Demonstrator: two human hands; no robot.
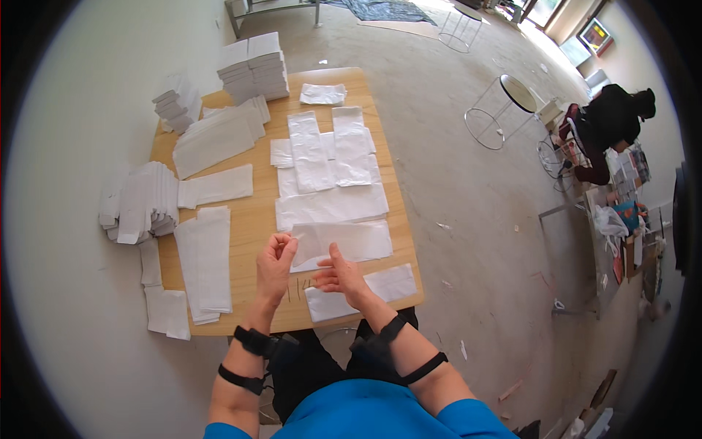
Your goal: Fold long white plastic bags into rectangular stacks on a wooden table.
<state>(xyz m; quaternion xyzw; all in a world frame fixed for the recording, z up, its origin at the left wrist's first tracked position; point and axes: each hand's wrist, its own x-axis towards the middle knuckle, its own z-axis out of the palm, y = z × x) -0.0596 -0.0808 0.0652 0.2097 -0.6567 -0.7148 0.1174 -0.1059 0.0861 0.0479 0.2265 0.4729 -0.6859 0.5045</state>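
Observation:
My left hand pinches the left corner of a translucent white plastic bag lying across the near part of the wooden table. Beside it, my right hand touches the lower edge of the same bag with fingers curled. A second flat white bag lies under my right hand near the front edge. Several more flat bags are spread in rows farther up the table.
Stacks of white folded paper bags stand at the far end, with more piles at the left edge and flat sheets near my left arm. A round wire stool stands to the right. Another person sits far right.

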